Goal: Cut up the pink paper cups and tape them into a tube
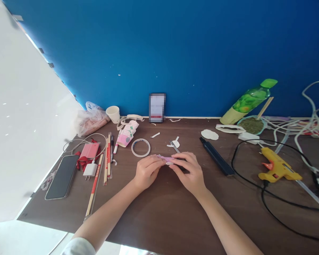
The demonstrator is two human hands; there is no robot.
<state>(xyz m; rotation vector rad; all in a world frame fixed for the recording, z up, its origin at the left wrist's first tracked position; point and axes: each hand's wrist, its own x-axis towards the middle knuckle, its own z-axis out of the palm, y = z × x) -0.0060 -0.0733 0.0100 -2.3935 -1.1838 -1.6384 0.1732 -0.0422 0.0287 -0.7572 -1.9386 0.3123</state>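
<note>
Between my two hands, just above the middle of the table, is a small pink and white piece (168, 160), thin and partly covered by fingers. My left hand (148, 170) pinches its left end with the fingers closed. On its right end the fingertips of my right hand (189, 170) are closed. What the piece is made of I cannot make out. Just beyond my right hand lie scissors (173, 145), mostly hidden, next to a white paper cutout (176, 143). A roll of tape (140, 147) rests beyond my left hand.
A yellow glue gun (278, 165) with a black cord lies right, near a black stick-like case (217, 157). Farther back are a green bottle (247, 102) and a phone (157, 107) against the blue wall. Left are chopsticks (107, 161), a pink cut cup (128, 134), a white cup (113, 114) and another phone (61, 177).
</note>
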